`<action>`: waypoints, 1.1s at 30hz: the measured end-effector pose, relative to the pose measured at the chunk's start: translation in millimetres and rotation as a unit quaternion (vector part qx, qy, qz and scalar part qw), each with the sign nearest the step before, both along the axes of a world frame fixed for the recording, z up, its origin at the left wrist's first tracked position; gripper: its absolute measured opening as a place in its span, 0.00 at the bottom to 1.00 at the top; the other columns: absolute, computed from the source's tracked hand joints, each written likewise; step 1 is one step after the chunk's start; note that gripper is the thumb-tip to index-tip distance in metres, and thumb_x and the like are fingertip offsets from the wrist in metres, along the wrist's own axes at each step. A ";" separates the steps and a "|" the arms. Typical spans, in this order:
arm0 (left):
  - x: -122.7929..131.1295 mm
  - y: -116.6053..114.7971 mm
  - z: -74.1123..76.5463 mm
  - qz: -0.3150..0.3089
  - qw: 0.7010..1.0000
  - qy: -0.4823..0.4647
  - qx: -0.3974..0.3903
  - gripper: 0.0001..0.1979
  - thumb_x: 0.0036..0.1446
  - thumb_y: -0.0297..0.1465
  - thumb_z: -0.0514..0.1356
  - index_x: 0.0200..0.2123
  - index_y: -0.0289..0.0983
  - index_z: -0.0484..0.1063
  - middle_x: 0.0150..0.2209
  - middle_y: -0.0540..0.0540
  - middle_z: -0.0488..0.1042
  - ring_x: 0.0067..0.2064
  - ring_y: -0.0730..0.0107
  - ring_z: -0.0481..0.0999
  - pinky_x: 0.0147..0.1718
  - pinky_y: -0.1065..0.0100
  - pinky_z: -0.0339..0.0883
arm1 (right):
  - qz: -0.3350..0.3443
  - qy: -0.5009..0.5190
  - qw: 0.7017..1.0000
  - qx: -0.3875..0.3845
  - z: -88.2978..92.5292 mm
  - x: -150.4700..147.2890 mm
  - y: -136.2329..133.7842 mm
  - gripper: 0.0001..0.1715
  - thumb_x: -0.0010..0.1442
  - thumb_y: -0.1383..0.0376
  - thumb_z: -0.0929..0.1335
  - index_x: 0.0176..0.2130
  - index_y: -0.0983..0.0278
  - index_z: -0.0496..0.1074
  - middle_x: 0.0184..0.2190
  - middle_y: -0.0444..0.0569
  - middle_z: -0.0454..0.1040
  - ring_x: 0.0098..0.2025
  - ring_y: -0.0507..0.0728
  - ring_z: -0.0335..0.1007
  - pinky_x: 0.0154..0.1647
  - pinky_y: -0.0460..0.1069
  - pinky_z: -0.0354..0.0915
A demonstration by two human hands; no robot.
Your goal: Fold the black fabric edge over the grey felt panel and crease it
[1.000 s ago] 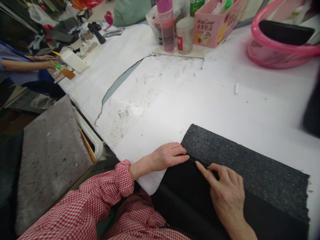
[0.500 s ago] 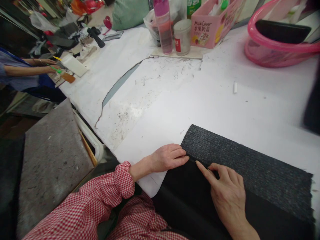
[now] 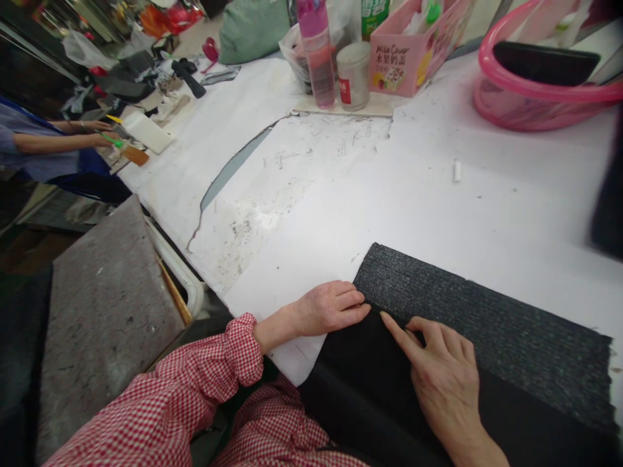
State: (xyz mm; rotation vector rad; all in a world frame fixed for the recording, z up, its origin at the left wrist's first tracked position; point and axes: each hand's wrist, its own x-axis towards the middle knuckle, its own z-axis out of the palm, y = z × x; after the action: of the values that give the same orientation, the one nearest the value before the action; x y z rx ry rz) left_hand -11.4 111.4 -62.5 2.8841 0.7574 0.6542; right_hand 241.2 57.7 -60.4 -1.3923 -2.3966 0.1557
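A piece of black fabric (image 3: 370,383) lies over the table's front edge, against a dark grey speckled fabric strip (image 3: 467,305) with frayed right end. My left hand (image 3: 335,308) is closed at the left end of the line where the two meet, its fingers together and gripping the black fabric's edge. Just to the right, my right hand (image 3: 442,370) has its thumb laid along the same edge and its other fingers bent, closed on the black fabric. The fingertips of both hands are a small gap apart. What lies under the right fingers is hidden.
White paper with a torn gap covers the table (image 3: 438,220). A small white piece (image 3: 456,172) lies on it. Behind stand a bottle (image 3: 318,65), a candle-like jar (image 3: 354,74), a pink box (image 3: 396,68) and a pink basket (image 3: 530,107). At left, a co-worker's hands (image 3: 97,133) are near bottles.
My left fingertips have shifted very slightly right along the fabric edge. My right hand stays almost in place, and the view has tilted a little.
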 end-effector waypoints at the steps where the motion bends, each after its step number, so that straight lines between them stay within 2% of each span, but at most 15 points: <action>1: -0.2 0.4 -0.1 -0.003 1.000 0.000 0.001 0.07 0.65 0.23 0.57 0.46 0.32 0.71 0.40 0.43 0.74 0.42 0.66 0.74 0.41 0.64 0.75 | 0.003 -0.005 1.000 0.000 0.4 0.1 0.1 0.28 0.67 0.74 0.62 0.59 0.50 0.67 0.40 0.47 0.70 0.43 0.58 0.64 0.45 0.54 0.55; 11: -3.5 1.3 1.6 -0.013 1.000 0.001 0.003 0.08 0.65 0.23 0.57 0.47 0.31 0.70 0.42 0.42 0.75 0.45 0.65 0.75 0.43 0.63 0.76 | 0.006 -0.025 1.000 0.004 -0.2 1.8 0.8 0.30 0.65 0.74 0.63 0.61 0.49 0.66 0.41 0.47 0.70 0.42 0.58 0.63 0.44 0.54 0.56; 22: -22.9 -8.2 10.0 0.026 0.999 0.030 -0.014 0.09 0.67 0.22 0.54 0.49 0.28 0.69 0.47 0.39 0.74 0.52 0.60 0.72 0.48 0.60 0.74 | 0.003 -0.028 1.000 0.006 1.0 -0.3 0.8 0.28 0.66 0.72 0.63 0.61 0.48 0.65 0.41 0.47 0.70 0.43 0.58 0.63 0.44 0.54 0.56; 25: -17.9 -13.7 14.8 0.067 0.997 0.018 -0.028 0.08 0.67 0.23 0.54 0.47 0.30 0.70 0.46 0.40 0.74 0.52 0.62 0.72 0.48 0.60 0.73 | -0.004 -0.018 1.000 0.002 0.2 -1.3 0.1 0.29 0.66 0.73 0.64 0.60 0.48 0.66 0.41 0.47 0.70 0.43 0.58 0.63 0.45 0.54 0.56; 27: -9.4 -17.9 17.5 0.086 0.996 0.018 -0.027 0.10 0.67 0.23 0.54 0.50 0.32 0.69 0.46 0.41 0.74 0.52 0.62 0.71 0.49 0.60 0.72 | -0.005 -0.011 1.000 0.001 -0.3 -1.0 -0.3 0.29 0.65 0.73 0.63 0.60 0.48 0.66 0.40 0.47 0.70 0.43 0.58 0.63 0.45 0.54 0.56; 30: 5.8 -22.9 18.1 0.062 0.995 0.073 -0.014 0.16 0.67 0.24 0.54 0.57 0.31 0.65 0.46 0.41 0.73 0.51 0.60 0.71 0.48 0.60 0.71 | 0.002 -0.010 1.000 -0.002 -0.1 0.5 -0.2 0.29 0.64 0.74 0.63 0.59 0.50 0.67 0.40 0.48 0.70 0.43 0.58 0.63 0.45 0.55 0.56; 33: 12.2 -25.8 13.6 0.050 0.991 0.126 0.004 0.17 0.67 0.24 0.54 0.58 0.31 0.64 0.47 0.40 0.72 0.50 0.60 0.71 0.47 0.59 0.70 | 0.010 -0.015 1.000 -0.005 0.6 1.3 0.2 0.29 0.63 0.75 0.63 0.59 0.51 0.68 0.41 0.48 0.69 0.43 0.59 0.63 0.45 0.55 0.57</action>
State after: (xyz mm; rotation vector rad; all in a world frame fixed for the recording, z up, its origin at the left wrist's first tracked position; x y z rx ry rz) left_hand 0.8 85.5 -48.9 2.9877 0.9368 0.3047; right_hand 242.6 57.9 -59.8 -1.3834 -2.4380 0.1530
